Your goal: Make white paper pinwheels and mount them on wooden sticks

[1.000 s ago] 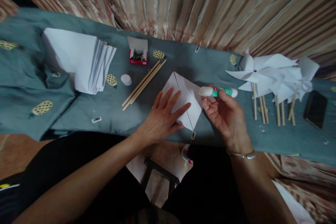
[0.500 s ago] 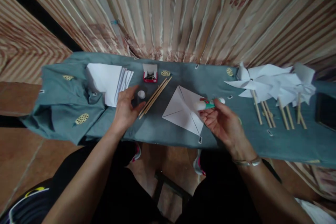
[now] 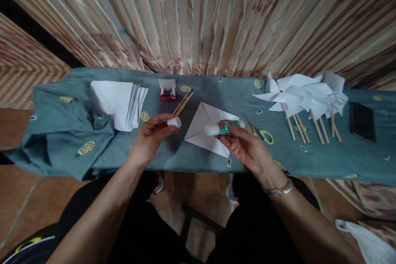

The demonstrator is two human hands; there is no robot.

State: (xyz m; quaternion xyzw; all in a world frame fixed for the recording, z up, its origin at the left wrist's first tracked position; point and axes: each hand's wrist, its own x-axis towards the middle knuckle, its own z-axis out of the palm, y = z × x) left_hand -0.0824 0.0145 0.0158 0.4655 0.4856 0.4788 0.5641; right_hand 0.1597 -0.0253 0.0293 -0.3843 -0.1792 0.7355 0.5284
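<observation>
Between the thumb and fingers of my left hand (image 3: 151,134) is a small white cap (image 3: 174,122). My right hand (image 3: 246,144) grips a green and white glue stick (image 3: 224,127), its white end pointing left toward the cap. The cap and glue stick are apart. Under the glue stick lies a square white paper (image 3: 196,128) with dark lines running in from its corners. Wooden sticks (image 3: 185,103) lie just beyond my left hand, which hides their lower ends. Scissors (image 3: 265,136) with light green handles rest beyond my right hand, partly covered by it.
A stack of white paper (image 3: 114,101) lies at the left on the green tablecloth (image 3: 167,159). Behind the sticks stands a small red box (image 3: 168,93) of dark metal pieces. Several paper pinwheels (image 3: 305,90) on sticks and a black phone (image 3: 362,121) are at the right. A curtain (image 3: 192,20) hangs behind.
My left hand has picked the white cap up off the cloth and moved right with it. My right hand has brought the glue stick left, nearer the cap. The view has shifted slightly right.
</observation>
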